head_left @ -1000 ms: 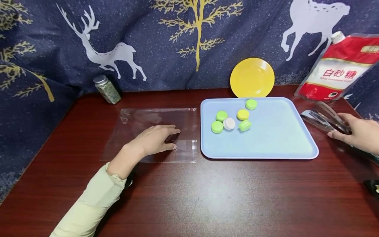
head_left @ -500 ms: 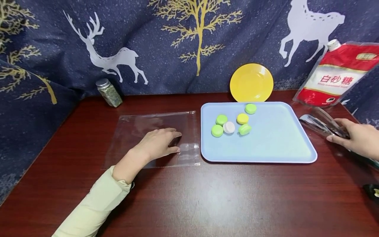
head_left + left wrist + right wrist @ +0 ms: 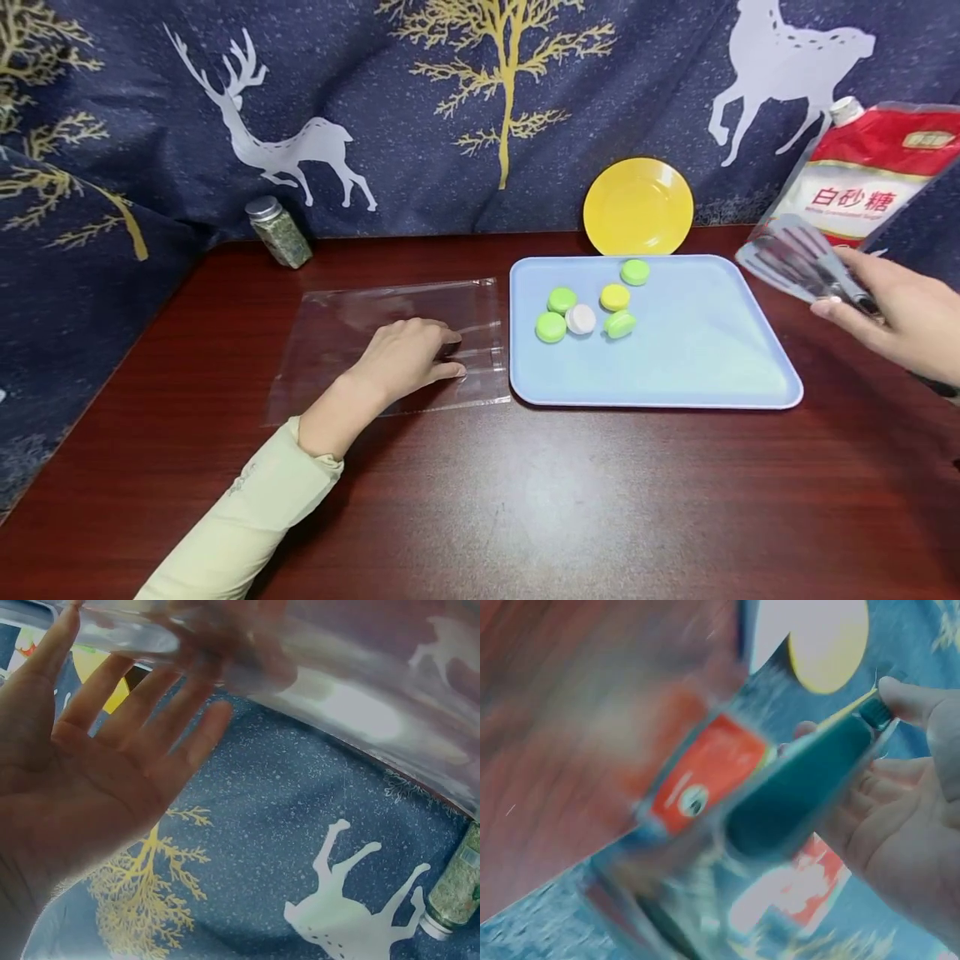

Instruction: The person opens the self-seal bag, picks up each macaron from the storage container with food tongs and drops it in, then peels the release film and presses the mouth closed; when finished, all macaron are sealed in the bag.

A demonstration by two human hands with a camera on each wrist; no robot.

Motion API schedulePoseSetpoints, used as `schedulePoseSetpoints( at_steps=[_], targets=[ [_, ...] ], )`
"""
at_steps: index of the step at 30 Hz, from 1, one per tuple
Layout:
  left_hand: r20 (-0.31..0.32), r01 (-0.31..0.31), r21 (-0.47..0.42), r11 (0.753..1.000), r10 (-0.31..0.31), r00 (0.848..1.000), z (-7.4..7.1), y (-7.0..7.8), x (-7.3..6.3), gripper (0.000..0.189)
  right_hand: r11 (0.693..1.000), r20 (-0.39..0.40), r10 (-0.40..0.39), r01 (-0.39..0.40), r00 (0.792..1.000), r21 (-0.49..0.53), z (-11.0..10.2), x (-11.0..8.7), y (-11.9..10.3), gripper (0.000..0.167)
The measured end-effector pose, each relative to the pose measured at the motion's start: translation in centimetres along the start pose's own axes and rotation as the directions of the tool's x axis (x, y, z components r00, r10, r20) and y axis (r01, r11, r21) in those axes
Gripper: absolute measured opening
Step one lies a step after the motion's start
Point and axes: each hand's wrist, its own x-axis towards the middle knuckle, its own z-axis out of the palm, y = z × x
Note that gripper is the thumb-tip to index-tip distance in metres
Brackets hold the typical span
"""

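My left hand point(image 3: 408, 357) rests on a clear plastic bag point(image 3: 330, 333) lying on the table, fingers slightly bent. In the left wrist view the fingers point(image 3: 161, 720) reach toward the shiny bag film, and nothing is gripped. At the right, my right hand point(image 3: 900, 312) holds a pair of slotted tongs point(image 3: 798, 258), lifted beside the tray's right edge. The right wrist view shows their dark green part point(image 3: 802, 787), blurred, between thumb and fingers. A light blue tray point(image 3: 697, 358) bears green macarons point(image 3: 551, 327), a yellow macaron point(image 3: 615, 297) and a white macaron point(image 3: 581, 319).
Behind the tray a yellow plate point(image 3: 638, 207) leans on the patterned blue cloth point(image 3: 420, 192). A red and white sugar pouch point(image 3: 862, 179) stands at the back right, behind the tongs. A jar of dried green herbs point(image 3: 279, 232) leans at the back left of the brown table point(image 3: 450, 500).
My right hand has raised the tongs off the table, and their heads have moved up and slightly left. The left hand stays on the bag, which has shifted slightly. The macarons stay in place.
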Motion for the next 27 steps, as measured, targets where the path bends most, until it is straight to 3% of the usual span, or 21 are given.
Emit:
schedulePoseSetpoints(
  at_steps=[6, 14, 18, 23, 27],
  targets=[
    [0.004, 0.003, 0.0, 1.0, -0.003, 1.0, -0.1, -0.1, -0.1, 0.042, 0.994, 0.086, -0.078, 0.071, 0.993, 0.083, 0.2, 1.4, -4.6, 0.062],
    [0.032, -0.006, 0.025, 1.0, 0.006, 0.999, -0.2, 0.0, -0.3, 0.055, 0.953, 0.018, -0.223, 0.214, 0.975, 0.215, 1.3, 2.8, -10.1, 0.076],
    [0.042, -0.004, 0.029, 1.0, 0.002, 0.999, -0.1, 0.1, -0.2, 0.057, 0.933, 0.042, -0.288, 0.27, 0.957, 0.239, 1.8, 3.1, -12.6, 0.068],
    [0.033, -0.005, 0.014, 1.0, 0.004, 0.999, -0.1, 0.2, -0.1, 0.05, 0.918, 0.079, -0.345, 0.319, 0.935, 0.235, 2.3, 3.3, -14.3, 0.062],
    [0.02, 0.002, 0.001, 1.0, -0.002, 1.0, 0.0, 0.4, 0.1, 0.039, 0.92, 0.068, -0.335, 0.312, 0.94, 0.236, 2.6, 3.3, -14.4, 0.063]
  ],
)
